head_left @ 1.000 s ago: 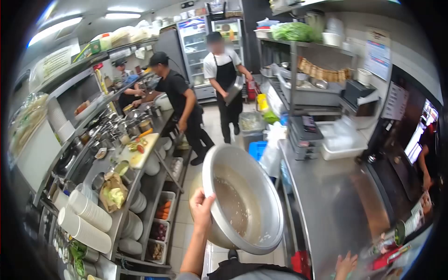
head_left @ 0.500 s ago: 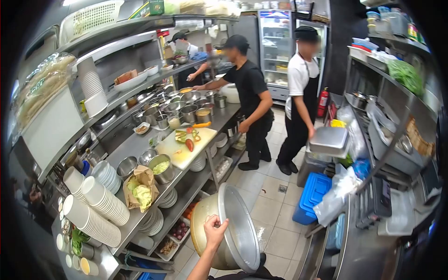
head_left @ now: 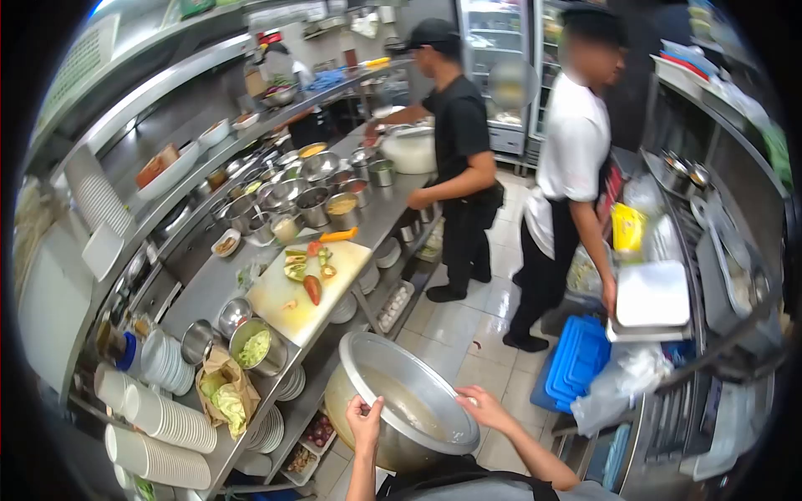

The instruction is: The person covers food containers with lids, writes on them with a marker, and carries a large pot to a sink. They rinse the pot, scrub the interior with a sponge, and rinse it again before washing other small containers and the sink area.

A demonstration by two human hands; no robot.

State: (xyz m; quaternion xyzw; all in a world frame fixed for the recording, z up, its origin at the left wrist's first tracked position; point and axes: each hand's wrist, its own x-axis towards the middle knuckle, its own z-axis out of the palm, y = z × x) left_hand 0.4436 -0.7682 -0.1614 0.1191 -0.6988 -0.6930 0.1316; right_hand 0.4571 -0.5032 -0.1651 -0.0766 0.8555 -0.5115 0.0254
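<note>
A large metal pot (head_left: 359, 355) stands close in front of me at the bottom centre, with some cloudy liquid visible inside. My left hand (head_left: 364, 422) is closed on the pot's near left rim, thumb up. On the right side of the rim is my right hand (head_left: 486, 409), its fingers bent over the edge. The pot's base is partly hidden by its own wall and my body.
Left, a steel counter holds a cutting board (head_left: 305, 288) with cut vegetables, a bowl of chopped greens (head_left: 255, 346) and stacked paper cups (head_left: 159, 459). A co-worker in black (head_left: 459, 142) stands at the counter; another in a white shirt (head_left: 576, 134) holds a metal tray (head_left: 652, 296). A blue bin (head_left: 576, 359) sits right.
The steeply tipped pot has come more upright, its opening now facing up. My right hand has appeared on its rim. The co-worker in the white shirt has come closer and turned right.
</note>
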